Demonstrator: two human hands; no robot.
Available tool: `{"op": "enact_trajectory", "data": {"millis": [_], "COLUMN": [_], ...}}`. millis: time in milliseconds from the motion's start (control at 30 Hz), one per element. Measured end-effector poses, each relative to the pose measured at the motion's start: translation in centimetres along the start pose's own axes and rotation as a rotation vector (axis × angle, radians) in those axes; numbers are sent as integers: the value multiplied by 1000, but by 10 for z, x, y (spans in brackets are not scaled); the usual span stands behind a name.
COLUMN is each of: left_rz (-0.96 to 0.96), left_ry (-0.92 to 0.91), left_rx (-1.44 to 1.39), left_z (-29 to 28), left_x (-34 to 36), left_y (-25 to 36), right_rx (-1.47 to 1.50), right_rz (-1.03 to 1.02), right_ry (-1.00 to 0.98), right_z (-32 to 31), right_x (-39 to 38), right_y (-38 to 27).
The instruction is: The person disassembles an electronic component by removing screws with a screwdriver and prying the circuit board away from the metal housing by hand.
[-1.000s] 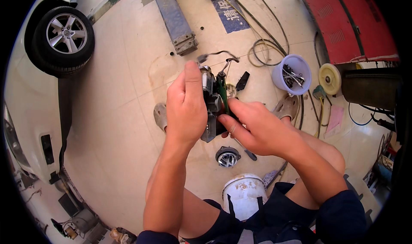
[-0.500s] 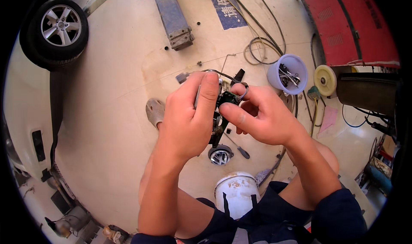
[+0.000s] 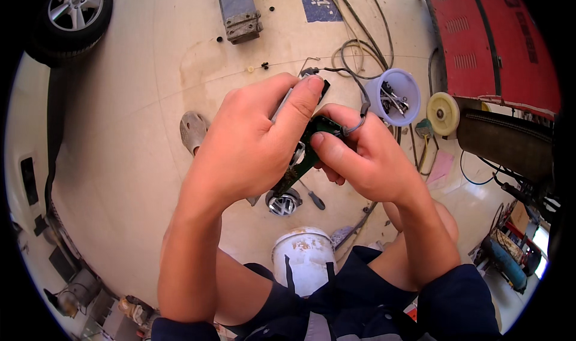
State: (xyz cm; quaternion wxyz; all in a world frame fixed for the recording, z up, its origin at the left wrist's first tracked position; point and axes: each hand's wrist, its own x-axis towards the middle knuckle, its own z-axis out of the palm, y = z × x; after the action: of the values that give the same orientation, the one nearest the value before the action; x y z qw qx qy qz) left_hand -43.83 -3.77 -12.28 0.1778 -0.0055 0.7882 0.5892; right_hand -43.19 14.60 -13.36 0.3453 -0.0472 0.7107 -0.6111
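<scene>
Both hands are close together over the floor, in front of my knees. My right hand pinches a green circuit board between thumb and fingers. The board tilts down toward the lower left. A dark cable leaves it beside my right index finger and loops up to a dark plug just beyond my left thumb tip. My left hand is closed, thumb along the top, on a part with a silvery edge. Most of that part is hidden behind the hand, so its kind does not show.
Below my hands lie a round chrome car emblem and a screwdriver. A white bucket stands between my legs. To the right are a lilac bucket of metal tools, a yellowish reel and a red cabinet. Hoses cross the floor.
The board has turned, so more of its green face shows. The cable's plug has moved right, close to my left thumb. My left hand has shifted left, and the whole view has swung slightly.
</scene>
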Motion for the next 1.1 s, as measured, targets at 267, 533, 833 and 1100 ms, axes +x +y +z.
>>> {"op": "enact_trajectory", "data": {"millis": [267,533,833,1100], "left_rz": [27,39,153,221], "left_ry": [1,19,22,16], "left_rx": [-41,45,54,140], "left_z": [-3,6,12,14], "left_x": [-1,-1,3,5], "left_y": [5,1,-7,-6], "right_rx": [52,28,76,131], "right_rz": [-26,85,115,52], "right_ry": [23,136,81,111], "right_z": [4,12,11,17], "right_x": [-4,-1,-6,-7], "right_y": [-3,-1,2,1]}}
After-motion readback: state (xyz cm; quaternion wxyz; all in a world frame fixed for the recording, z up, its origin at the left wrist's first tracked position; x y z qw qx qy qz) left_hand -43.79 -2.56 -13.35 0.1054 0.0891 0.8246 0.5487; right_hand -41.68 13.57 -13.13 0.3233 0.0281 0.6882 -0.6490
